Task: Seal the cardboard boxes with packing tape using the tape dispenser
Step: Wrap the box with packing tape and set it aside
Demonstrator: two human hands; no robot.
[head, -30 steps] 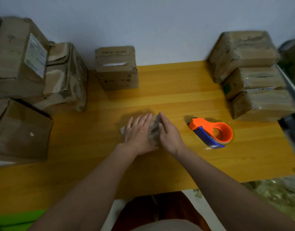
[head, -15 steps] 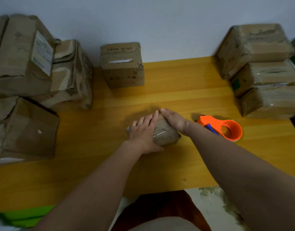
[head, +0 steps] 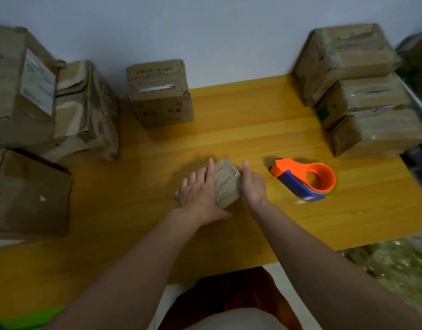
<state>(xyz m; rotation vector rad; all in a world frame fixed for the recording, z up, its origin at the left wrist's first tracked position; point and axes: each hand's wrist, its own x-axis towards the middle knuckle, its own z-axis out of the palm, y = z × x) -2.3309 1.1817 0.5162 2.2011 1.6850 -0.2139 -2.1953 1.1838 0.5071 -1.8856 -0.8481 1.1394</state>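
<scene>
Box (head: pixel 225 184) closed, contents hidden; left hand (head: pixel 200 196) flat on top, right hand (head: pixel 251 184) flat against side; dispenser (head: pixel 305 179) on worktop (head: pixel 253 115) just right.

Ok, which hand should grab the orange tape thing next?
Probably the right hand. The tape dispenser lies on the table just past it, on that side, and the left hand rests flat on the small box, so it can hold the box steady.
</scene>
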